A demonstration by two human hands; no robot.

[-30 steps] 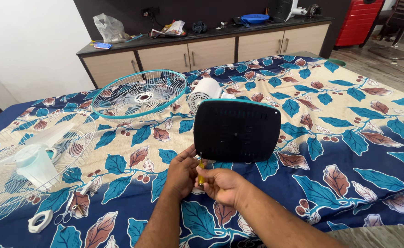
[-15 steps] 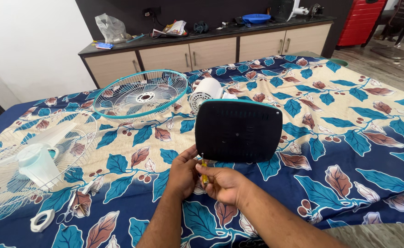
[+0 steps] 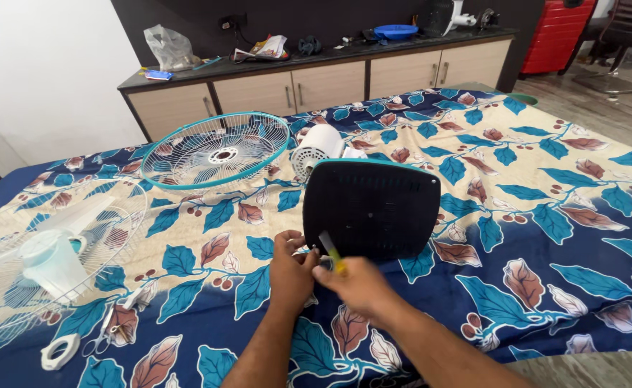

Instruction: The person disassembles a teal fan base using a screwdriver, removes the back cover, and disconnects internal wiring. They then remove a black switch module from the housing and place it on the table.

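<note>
Two hands are seen close together at the near edge of the bed (image 3: pixel 560 215), just in front of a black fan base (image 3: pixel 371 208). The right hand (image 3: pixel 362 286) is closed on a screwdriver (image 3: pixel 332 253) with a yellow handle; its fingers are wrapped tight around the handle, and the tip is pointed up and to the left, at the lower edge of the base. The left hand (image 3: pixel 291 273) is curled beside it, fingers bent together and pinched near the tip; whether something small is held there cannot be told. The base is stood up on its edge, with the underside turned toward the person, probably so that its underside can be reached by the tool.

To the left, a white ring (image 3: pixel 60 352) and scissors (image 3: pixel 111 332) are laid on the cloth, within easy reach. Further left, a white grille (image 3: pixel 14 287) is laid flat with a pale blade hub (image 3: pixel 51 260) resting on it. Behind the base a white motor housing (image 3: pixel 317 149) is lying on its side, and beside it a teal-rimmed grille (image 3: pixel 219 151) is laid flat. At the far wall a cabinet (image 3: pixel 316 82) is standing, with a blue bowl (image 3: pixel 395 31) and a plastic bag (image 3: pixel 168 49) on top.
</note>
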